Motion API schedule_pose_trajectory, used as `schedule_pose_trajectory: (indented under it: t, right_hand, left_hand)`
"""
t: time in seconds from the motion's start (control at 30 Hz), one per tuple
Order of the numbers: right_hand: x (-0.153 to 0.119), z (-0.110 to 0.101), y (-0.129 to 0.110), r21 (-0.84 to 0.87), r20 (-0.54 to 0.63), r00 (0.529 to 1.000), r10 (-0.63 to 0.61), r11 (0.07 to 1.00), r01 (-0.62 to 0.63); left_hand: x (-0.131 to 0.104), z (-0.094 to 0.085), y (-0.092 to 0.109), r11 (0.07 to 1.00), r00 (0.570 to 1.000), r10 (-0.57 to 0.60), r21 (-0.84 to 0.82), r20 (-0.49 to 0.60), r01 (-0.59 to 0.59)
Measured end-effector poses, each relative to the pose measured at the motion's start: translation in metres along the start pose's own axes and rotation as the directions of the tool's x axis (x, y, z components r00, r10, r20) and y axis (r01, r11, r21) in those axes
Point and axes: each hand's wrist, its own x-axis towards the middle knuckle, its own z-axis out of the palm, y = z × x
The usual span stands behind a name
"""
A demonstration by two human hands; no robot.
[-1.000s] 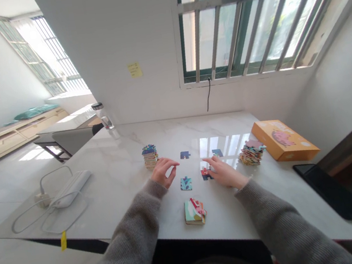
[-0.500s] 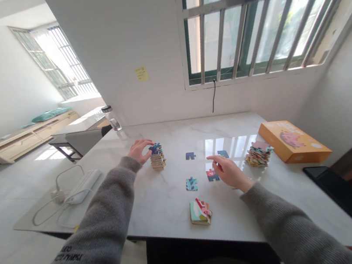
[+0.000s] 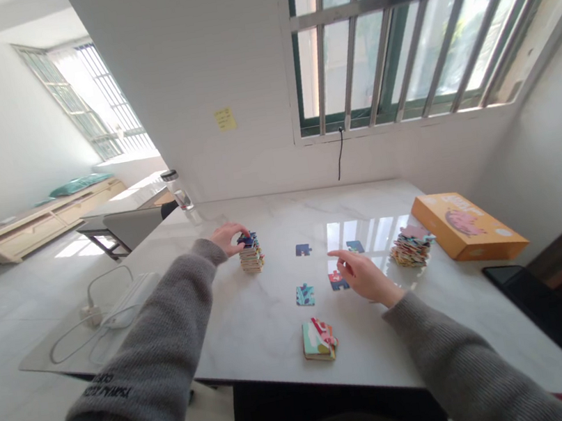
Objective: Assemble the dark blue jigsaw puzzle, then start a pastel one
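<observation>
At the tall stack of puzzle pieces [image 3: 252, 260], my left hand [image 3: 229, 238] pinches a dark blue puzzle piece [image 3: 245, 242] at the top with thumb and fingers. My right hand [image 3: 362, 276] hovers empty over the table, index finger stretched out and the others loosely bent. It partly covers a red and blue puzzle piece [image 3: 338, 281]. Just beyond its fingers lies a dark blue and green piece [image 3: 355, 246]. Left of it are another dark blue piece [image 3: 303, 250] and a teal leaf-patterned piece [image 3: 305, 295]. A low pile of pieces [image 3: 319, 340] sits nearer me.
Another stack of pieces [image 3: 412, 247] leans at the right, beside an orange box [image 3: 468, 225]. A black tablet-like slab [image 3: 549, 311] lies along the right edge. At the left are a white power strip with cables [image 3: 126, 307] and, farther back, a clear bottle [image 3: 179, 191].
The dark blue piece in my left hand, tilted up before, now sits lower and flatter at the stack's top. My right hand has barely moved.
</observation>
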Motion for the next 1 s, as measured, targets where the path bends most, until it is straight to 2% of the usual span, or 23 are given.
schedule_pose_trajectory:
  t: [0.17,0.23,0.3,0.4,0.53,0.63,0.7,0.8,1.0]
  right_hand:
    - [0.0,-0.001,0.0,0.01,0.0,1.0,0.003,1.0,-0.003]
    - [0.001,-0.001,0.0,0.008,-0.006,1.0,0.002,1.0,-0.002]
    - [0.001,-0.001,0.001,0.004,-0.006,1.0,-0.004,1.0,0.004]
    - [0.001,0.001,0.005,-0.005,0.019,1.0,-0.017,1.0,0.017]
    - [-0.002,0.002,0.007,-0.083,0.152,0.986,-0.062,0.994,0.075]
    - [-0.006,0.001,0.006,-0.174,0.26,0.966,-0.011,0.983,0.058]
    - [-0.008,0.001,0.006,-0.215,0.285,0.958,0.039,0.976,0.024]
    - [-0.006,0.004,0.009,-0.245,0.276,0.959,0.063,0.97,0.006]
    - [0.01,0.016,0.018,-0.337,0.175,0.983,0.061,0.942,0.001]
  left_hand:
    - [0.0,-0.009,0.005,1.0,0.998,0.008,0.0,-0.066,-0.008]
    - [-0.001,-0.009,0.019,0.999,0.99,0.044,-0.009,-0.137,-0.046]
    - [-0.002,-0.005,0.041,0.994,0.968,0.094,-0.025,-0.231,-0.103]
    - [-0.005,0.016,0.083,0.975,0.952,0.168,-0.1,-0.257,-0.199]
    - [-0.01,0.067,0.131,0.926,0.947,0.203,-0.265,-0.251,-0.268]
    - [-0.012,0.105,0.149,0.893,0.95,0.184,-0.361,-0.251,-0.268]
    - [-0.013,0.122,0.155,0.893,0.954,0.184,-0.365,-0.236,-0.262]
    - [-0.015,0.133,0.157,0.895,0.951,0.192,-0.355,-0.243,-0.271]
    - [-0.02,0.134,0.16,0.889,0.942,0.194,-0.357,-0.275,-0.287]
